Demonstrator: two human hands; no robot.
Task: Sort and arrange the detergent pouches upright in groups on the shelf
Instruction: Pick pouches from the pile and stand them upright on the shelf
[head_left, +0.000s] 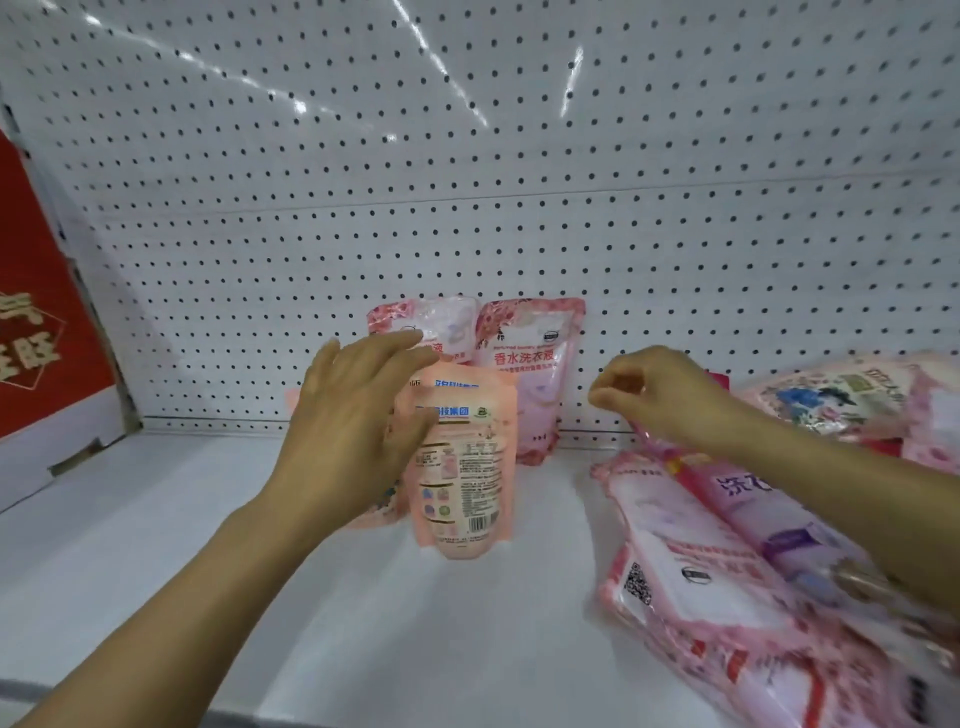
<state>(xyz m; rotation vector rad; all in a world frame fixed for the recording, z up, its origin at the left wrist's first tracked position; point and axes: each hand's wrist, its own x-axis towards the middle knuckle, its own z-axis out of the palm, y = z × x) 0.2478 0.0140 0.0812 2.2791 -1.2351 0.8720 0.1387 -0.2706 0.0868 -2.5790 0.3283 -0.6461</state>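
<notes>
Standing step: left hand (358, 415), fingers spread, steadies upright peach pouch (465, 467); right hand (660, 395) pinches nothing visible; next, lift one from the flat pile (727, 561).

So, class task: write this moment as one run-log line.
left hand: open, beside upright peach pouch | right hand: curled, above flat pouch pile | upright pink pouches: two, at pegboard

Red box (36, 322), white pegboard (519, 156)
</notes>
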